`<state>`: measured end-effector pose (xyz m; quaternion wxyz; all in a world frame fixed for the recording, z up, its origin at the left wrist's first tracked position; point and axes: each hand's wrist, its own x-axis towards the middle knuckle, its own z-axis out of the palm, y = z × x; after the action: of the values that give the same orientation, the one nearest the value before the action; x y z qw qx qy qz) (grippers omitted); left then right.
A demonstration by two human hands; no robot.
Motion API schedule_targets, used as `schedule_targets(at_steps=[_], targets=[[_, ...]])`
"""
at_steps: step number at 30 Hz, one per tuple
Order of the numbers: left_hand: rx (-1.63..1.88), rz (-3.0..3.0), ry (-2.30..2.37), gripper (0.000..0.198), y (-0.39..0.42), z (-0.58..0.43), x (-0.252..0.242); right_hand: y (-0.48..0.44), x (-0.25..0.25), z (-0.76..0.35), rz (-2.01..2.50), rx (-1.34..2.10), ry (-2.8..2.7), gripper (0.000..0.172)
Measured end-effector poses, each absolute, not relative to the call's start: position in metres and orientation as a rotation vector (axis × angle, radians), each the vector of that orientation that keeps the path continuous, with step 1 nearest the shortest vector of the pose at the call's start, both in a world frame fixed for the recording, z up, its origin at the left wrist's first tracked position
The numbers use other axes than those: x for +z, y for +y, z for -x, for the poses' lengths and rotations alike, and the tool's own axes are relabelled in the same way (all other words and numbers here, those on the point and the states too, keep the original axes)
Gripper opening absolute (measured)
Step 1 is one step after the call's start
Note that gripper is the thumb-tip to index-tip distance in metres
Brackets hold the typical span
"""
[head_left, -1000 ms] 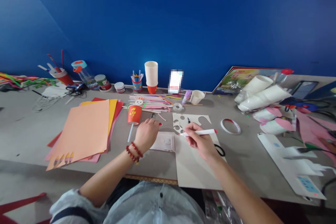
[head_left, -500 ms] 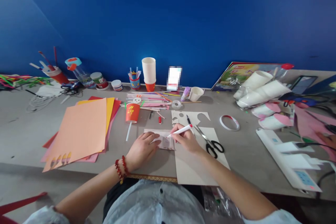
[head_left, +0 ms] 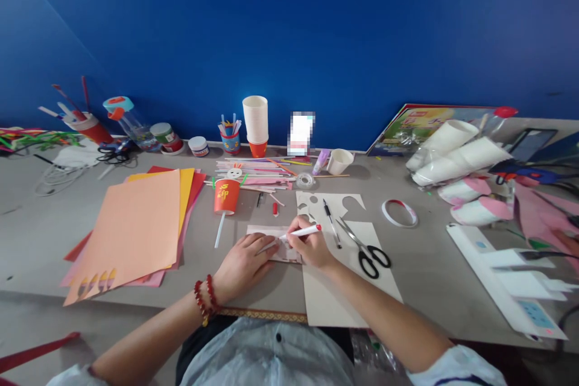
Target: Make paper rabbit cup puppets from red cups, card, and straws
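My left hand [head_left: 242, 264] lies with its fingers flat on a small pale pink piece of paper [head_left: 265, 233] near the table's front edge, a red bead bracelet on its wrist. My right hand [head_left: 310, 246] pinches a white marker with a red end [head_left: 304, 231], its tip down on the same paper. A large beige card [head_left: 335, 289] lies under my right forearm. Black-handled scissors [head_left: 368, 250] and a dark pen [head_left: 332, 222] rest on that card just right of my hand. An orange paper cup on a straw [head_left: 225, 196] stands beyond my left hand.
A stack of orange, yellow and red sheets [head_left: 131, 229] lies at left. Stacked paper cups [head_left: 256, 123], a pile of straws [head_left: 257, 172], tape rolls [head_left: 398, 212] and pots line the back. White cups and pink paper [head_left: 456, 163] crowd the right side.
My left hand came back from near the orange cup onto the small paper. My right hand swung the marker left and brought its tip down onto that paper.
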<state>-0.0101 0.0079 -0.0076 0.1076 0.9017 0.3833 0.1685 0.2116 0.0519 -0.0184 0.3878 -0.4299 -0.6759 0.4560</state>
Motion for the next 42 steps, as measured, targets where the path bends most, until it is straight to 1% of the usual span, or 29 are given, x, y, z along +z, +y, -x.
schedule_targets(at_steps=[4,10,36,42], targets=[[0.459,-2.680,1.140,0.038,0.0080,0.0095,-0.0094,0.0520,-0.0183,-0.2107,1.128,1.069,-1.772,0.011],[0.392,-2.709,1.156,0.038,0.0078,0.0088,-0.0102,0.0524,-0.0163,-0.2090,1.152,1.068,-1.826,0.014],[0.412,-2.647,1.156,0.036,0.0078,0.0107,-0.0075,0.0521,-0.0171,-0.2080,1.222,1.028,-1.943,0.011],[0.428,-2.634,1.160,0.036,0.0082,0.0108,-0.0073,0.0520,-0.0150,-0.2077,1.213,1.015,-1.947,0.014]])
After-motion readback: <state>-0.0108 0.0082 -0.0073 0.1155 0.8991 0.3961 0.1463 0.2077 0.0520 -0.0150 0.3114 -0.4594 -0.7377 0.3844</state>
